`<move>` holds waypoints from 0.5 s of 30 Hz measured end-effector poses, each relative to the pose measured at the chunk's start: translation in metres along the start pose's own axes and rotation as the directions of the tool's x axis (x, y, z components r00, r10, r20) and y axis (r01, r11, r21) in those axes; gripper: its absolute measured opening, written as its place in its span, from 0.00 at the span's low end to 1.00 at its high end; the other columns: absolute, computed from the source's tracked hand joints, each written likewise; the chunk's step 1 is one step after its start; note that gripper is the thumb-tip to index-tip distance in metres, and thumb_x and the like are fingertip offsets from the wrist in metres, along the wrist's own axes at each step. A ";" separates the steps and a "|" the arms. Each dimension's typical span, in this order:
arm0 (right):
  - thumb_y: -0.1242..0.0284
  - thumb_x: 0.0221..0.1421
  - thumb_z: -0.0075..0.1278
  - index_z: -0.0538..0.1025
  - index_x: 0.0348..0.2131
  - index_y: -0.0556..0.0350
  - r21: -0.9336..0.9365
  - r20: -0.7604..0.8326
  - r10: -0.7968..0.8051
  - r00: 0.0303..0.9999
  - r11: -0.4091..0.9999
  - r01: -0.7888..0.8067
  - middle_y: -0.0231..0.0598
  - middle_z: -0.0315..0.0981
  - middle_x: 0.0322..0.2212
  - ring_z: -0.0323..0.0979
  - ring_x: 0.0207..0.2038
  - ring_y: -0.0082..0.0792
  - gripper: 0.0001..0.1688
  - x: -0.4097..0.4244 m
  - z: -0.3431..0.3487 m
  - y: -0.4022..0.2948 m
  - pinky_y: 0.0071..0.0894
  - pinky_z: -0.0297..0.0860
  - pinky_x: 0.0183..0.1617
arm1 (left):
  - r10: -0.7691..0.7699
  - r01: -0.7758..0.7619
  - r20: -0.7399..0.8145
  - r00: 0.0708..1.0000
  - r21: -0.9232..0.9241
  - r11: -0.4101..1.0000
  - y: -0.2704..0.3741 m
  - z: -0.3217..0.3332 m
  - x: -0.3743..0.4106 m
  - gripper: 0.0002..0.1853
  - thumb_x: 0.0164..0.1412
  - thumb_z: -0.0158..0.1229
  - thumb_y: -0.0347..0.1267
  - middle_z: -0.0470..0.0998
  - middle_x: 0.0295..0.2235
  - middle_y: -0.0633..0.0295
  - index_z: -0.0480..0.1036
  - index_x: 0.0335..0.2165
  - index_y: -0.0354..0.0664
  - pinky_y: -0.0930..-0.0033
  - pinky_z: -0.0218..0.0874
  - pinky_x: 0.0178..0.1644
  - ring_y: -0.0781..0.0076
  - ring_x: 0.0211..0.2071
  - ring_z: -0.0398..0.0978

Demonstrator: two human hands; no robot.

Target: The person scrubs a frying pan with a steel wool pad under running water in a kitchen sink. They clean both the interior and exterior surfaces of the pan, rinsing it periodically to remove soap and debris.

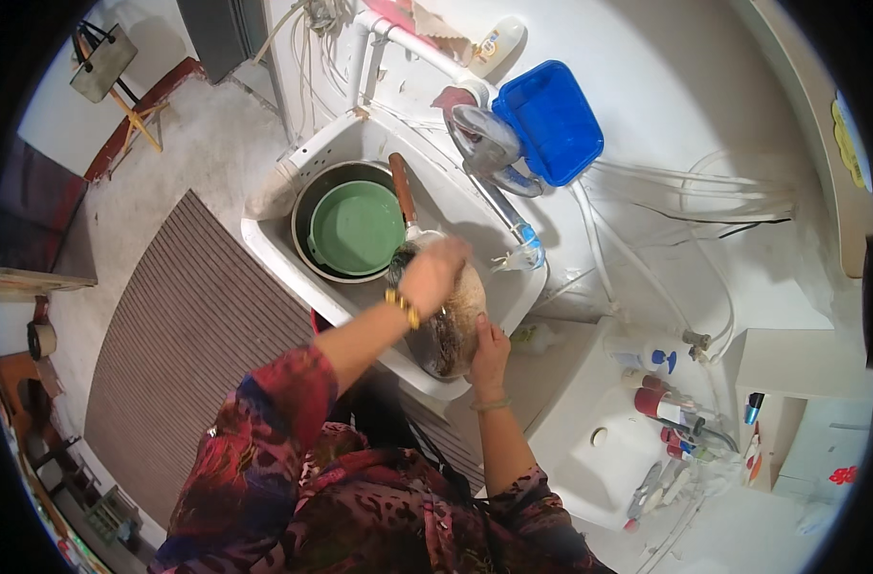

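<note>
A pan with a brown-stained, partly blackened surface leans tilted in the white sink. Its wooden handle points toward the sink's far side. My right hand grips the pan's near rim, thumb on the stained face. Over the pan's upper part is my left hand, blurred and curled; whether it holds something is hidden. Beside it shows a dark patch, too unclear to name. Left of the pan, a green basin sits inside a metal pot.
A faucet with a blue-wrapped end reaches over the sink. Behind it hangs a blue plastic basket. A white washbasin with several bottles stands at right. A ribbed mat covers the floor at left.
</note>
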State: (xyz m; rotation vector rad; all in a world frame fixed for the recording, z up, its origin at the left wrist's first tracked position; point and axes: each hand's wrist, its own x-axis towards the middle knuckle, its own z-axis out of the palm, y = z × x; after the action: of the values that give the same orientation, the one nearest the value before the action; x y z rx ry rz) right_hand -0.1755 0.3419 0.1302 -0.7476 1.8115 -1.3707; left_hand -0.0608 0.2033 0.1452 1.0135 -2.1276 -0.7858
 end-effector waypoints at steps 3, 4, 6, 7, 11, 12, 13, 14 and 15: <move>0.63 0.57 0.47 0.67 0.18 0.62 0.034 -0.033 -0.093 0.995 0.995 0.094 0.22 0.53 0.15 0.49 0.22 0.17 0.22 -0.001 0.012 0.003 0.21 0.51 0.23 | -0.201 0.210 0.163 0.966 -0.035 0.977 -0.045 -0.001 0.024 0.19 0.47 0.47 0.21 0.71 0.44 0.47 0.69 0.42 0.36 0.61 0.62 0.48 0.49 0.44 0.69; 0.63 0.57 0.47 0.67 0.18 0.62 0.029 -0.043 -0.087 0.995 0.996 0.088 0.22 0.53 0.16 0.49 0.22 0.17 0.22 0.000 0.009 0.004 0.20 0.51 0.23 | -0.073 0.075 0.069 0.995 -0.026 0.997 -0.031 0.000 0.015 0.20 0.47 0.47 0.20 0.70 0.44 0.47 0.69 0.43 0.36 0.61 0.61 0.49 0.50 0.45 0.68; 0.63 0.57 0.47 0.67 0.18 0.62 -0.009 -0.023 -0.043 0.999 0.999 0.043 0.21 0.54 0.16 0.49 0.22 0.17 0.22 0.001 0.005 -0.006 0.20 0.51 0.23 | 0.170 -0.169 -0.106 0.980 0.014 0.986 0.011 0.006 -0.024 0.22 0.47 0.46 0.20 0.70 0.45 0.46 0.68 0.45 0.34 0.59 0.56 0.54 0.51 0.48 0.67; 0.63 0.57 0.47 0.68 0.18 0.62 -0.044 -0.006 0.007 1.000 0.999 -0.007 0.21 0.54 0.16 0.49 0.22 0.16 0.22 -0.003 0.002 -0.009 0.20 0.51 0.24 | 0.188 -0.204 -0.143 0.972 -0.106 0.973 0.025 0.006 -0.038 0.23 0.48 0.45 0.20 0.70 0.45 0.46 0.67 0.46 0.33 0.57 0.55 0.55 0.51 0.48 0.67; 0.64 0.57 0.47 0.70 0.21 0.62 0.008 -0.003 0.008 1.000 1.000 -0.008 0.23 0.59 0.19 0.54 0.24 0.16 0.19 -0.001 0.002 -0.004 0.19 0.54 0.27 | -0.004 -0.023 -0.177 0.984 -0.151 0.988 -0.006 -0.007 -0.012 0.14 0.50 0.44 0.21 0.71 0.40 0.46 0.69 0.38 0.36 0.60 0.61 0.48 0.49 0.42 0.69; 0.64 0.57 0.47 0.72 0.24 0.62 0.023 0.010 0.024 1.000 0.999 -0.024 0.25 0.64 0.22 0.57 0.26 0.17 0.18 0.000 0.003 -0.002 0.18 0.57 0.30 | -0.205 0.198 -0.056 0.977 -0.117 0.973 -0.030 -0.003 -0.003 0.12 0.51 0.44 0.21 0.72 0.36 0.48 0.68 0.36 0.37 0.60 0.64 0.41 0.49 0.37 0.71; 0.64 0.57 0.47 0.73 0.27 0.63 0.040 0.023 0.049 0.999 0.998 -0.050 0.27 0.68 0.24 0.61 0.28 0.17 0.17 -0.002 0.002 -0.001 0.18 0.60 0.33 | -0.303 0.309 0.070 0.950 -0.088 0.947 -0.047 -0.011 0.006 0.13 0.51 0.42 0.21 0.72 0.39 0.48 0.68 0.37 0.38 0.61 0.64 0.39 0.49 0.37 0.71; 0.64 0.57 0.47 0.72 0.24 0.63 0.037 0.015 0.038 0.999 0.999 -0.039 0.25 0.64 0.22 0.57 0.26 0.17 0.18 -0.003 0.005 -0.001 0.19 0.57 0.30 | -0.291 0.297 0.069 0.954 -0.092 0.950 -0.050 -0.012 0.001 0.13 0.51 0.43 0.21 0.72 0.40 0.47 0.68 0.37 0.37 0.61 0.64 0.42 0.49 0.39 0.71; 0.64 0.57 0.47 0.70 0.22 0.63 0.029 0.002 0.022 1.000 0.999 -0.022 0.23 0.60 0.19 0.54 0.25 0.16 0.20 -0.002 0.006 -0.002 0.20 0.54 0.27 | -0.274 0.280 0.067 0.959 -0.104 0.954 -0.048 -0.011 -0.002 0.13 0.51 0.43 0.21 0.71 0.40 0.47 0.69 0.37 0.35 0.61 0.64 0.44 0.49 0.41 0.70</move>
State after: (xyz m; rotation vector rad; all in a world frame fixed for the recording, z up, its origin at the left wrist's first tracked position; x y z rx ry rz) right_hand -0.1698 0.3398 0.1317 -0.7116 1.7902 -1.3787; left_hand -0.0310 0.1776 0.1164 1.2592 -1.9826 -1.0650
